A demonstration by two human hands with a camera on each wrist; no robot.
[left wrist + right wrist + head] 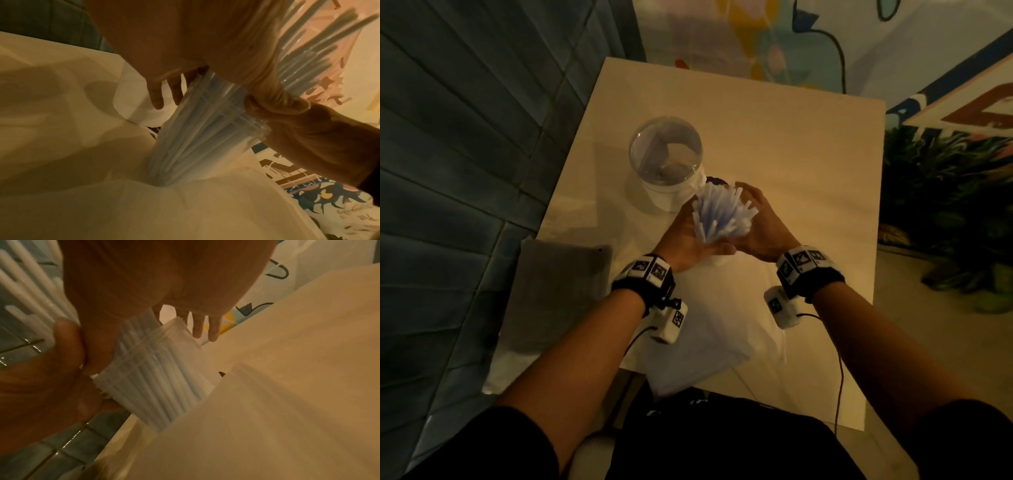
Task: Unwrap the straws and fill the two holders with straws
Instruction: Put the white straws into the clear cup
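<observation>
Head view: the bundle of straws [722,214] stands near the middle of the table [808,144], fanning outward at the top. The left hand [688,240] cups it from 8 o'clock, and the right hand [763,229] closes in from 3 o'clock, so the two hands meet around the bundle's lower part. At 11 o'clock from the bundle, just beside it, stands a clear holder [667,164] with a white base. A white plastic sheet [698,342] lies on the table at 6 o'clock from the hands, beneath the wrists.

Left wrist view: the straws [197,129] run from the centre down to a white plastic sheet [185,203] at 6 o'clock, their lower part inside a clear wrapper [236,120]. The left hand [185,40] fills the 12 o'clock area, its palm against the bundle; its fingers [156,97] point down on the far side, fairly straight. The right hand [298,123] clasps the bundle from 3 o'clock, thumb curled round it.

Right wrist view: the straws [160,378], in a clear wrapper [144,344] with a serrated edge, slant from the centre toward 5 o'clock. The right hand [164,280] lies at 12 o'clock, its fingers [213,327] extended behind the bundle. The left hand [51,369] holds it from 9 o'clock.
</observation>
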